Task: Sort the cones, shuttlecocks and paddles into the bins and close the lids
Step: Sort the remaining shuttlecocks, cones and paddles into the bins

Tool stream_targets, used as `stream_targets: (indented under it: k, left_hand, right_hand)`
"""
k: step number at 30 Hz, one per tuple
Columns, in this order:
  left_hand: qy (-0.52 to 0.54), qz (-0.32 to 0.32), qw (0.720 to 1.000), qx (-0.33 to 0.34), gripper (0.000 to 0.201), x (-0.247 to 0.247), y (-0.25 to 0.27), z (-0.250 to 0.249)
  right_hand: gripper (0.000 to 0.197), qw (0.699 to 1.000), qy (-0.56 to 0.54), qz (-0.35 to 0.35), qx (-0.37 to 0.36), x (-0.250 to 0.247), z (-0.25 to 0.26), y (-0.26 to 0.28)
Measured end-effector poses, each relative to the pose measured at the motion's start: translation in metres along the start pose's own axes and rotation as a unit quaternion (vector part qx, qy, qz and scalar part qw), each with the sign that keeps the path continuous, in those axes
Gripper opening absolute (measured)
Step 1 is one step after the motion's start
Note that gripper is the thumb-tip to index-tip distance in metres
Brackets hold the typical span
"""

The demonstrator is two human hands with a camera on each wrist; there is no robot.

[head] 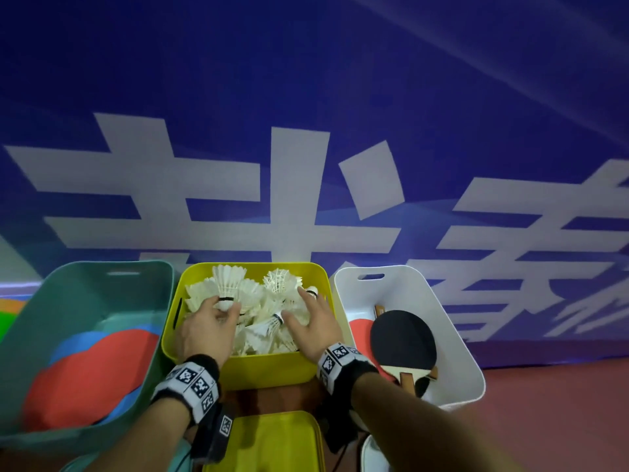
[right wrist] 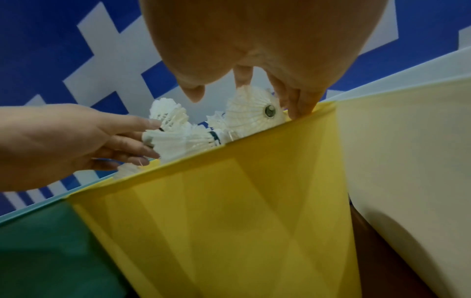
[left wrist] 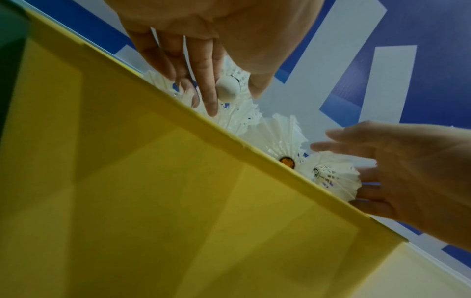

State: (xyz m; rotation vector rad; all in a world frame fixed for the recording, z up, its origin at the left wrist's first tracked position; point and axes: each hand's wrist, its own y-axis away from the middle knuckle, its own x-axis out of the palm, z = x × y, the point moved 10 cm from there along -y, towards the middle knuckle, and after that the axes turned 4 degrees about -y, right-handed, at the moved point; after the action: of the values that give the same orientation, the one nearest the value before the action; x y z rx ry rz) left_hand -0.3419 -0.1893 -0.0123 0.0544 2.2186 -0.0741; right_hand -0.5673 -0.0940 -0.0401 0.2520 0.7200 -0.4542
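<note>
The yellow bin [head: 272,367] in the middle is heaped with several white shuttlecocks [head: 272,327]. My left hand [head: 209,323] reaches over its near left side and pinches the cork of an upright shuttlecock [head: 228,282] between thumb and fingers; the left wrist view shows that cork [left wrist: 228,87] in the grip. My right hand [head: 311,323] lies spread, fingers straight, on the right of the pile. Flat red cones [head: 95,362] and blue cones [head: 76,342] lie in the green bin [head: 149,267] on the left. A black paddle [head: 403,338] rests over a red paddle [head: 359,330] in the white bin [head: 446,321].
All three bins stand lidless, side by side against a blue banner wall with large white characters. A yellow lid [head: 272,441] lies flat in front of the yellow bin, between my forearms. Reddish floor [head: 551,403] shows to the right of the white bin.
</note>
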Motion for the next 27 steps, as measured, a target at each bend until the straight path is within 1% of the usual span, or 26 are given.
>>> stream_targets:
  k: [3,5,6,8,11,13,16,20,24,27]
  left_hand:
    - [0.012,0.002,1.0,0.015,0.057,-0.001,0.004,-0.001]
    - [0.008,-0.004,1.0,0.027,0.059,-0.003,0.011,0.0]
    - [0.005,-0.008,1.0,0.03,0.059,-0.004,0.015,0.002]
    - [0.007,-0.009,0.999,0.039,0.051,-0.006,0.022,0.004]
    - [0.017,-0.009,0.999,0.05,0.038,-0.013,0.035,0.005]
    - [0.022,-0.01,0.998,0.05,0.033,-0.019,0.044,0.007]
    - [0.035,-0.008,0.998,0.056,0.029,-0.026,0.062,0.008]
    - [0.037,0.003,0.997,0.071,0.025,-0.024,0.094,0.012]
    - [0.05,0.016,0.995,0.087,0.024,-0.011,0.138,0.015]
    - [0.071,0.014,0.991,0.114,0.022,0.0,0.176,0.014]
  right_hand:
    - [0.07,0.999,0.019,-0.014,-0.033,-0.004,0.008,0.014]
    - [0.068,0.997,0.045,-0.008,-0.06,-0.004,0.015,0.025]
    - [0.067,0.995,0.06,-0.004,-0.077,-0.004,0.019,0.031]
    - [0.064,0.993,0.071,0.008,-0.097,-0.002,0.026,0.042]
    - [0.059,0.994,0.056,0.022,-0.093,-0.004,0.028,0.054]
    - [0.056,0.995,0.043,0.022,-0.088,-0.01,0.028,0.059]
    - [0.052,0.996,0.03,0.022,-0.079,-0.017,0.026,0.068]
    - [0.046,0.995,0.021,0.022,-0.092,-0.023,0.018,0.086]
    - [0.038,0.995,-0.02,0.023,-0.099,-0.028,0.001,0.113]
    - [0.034,0.992,-0.066,-0.001,-0.11,-0.041,-0.018,0.138]
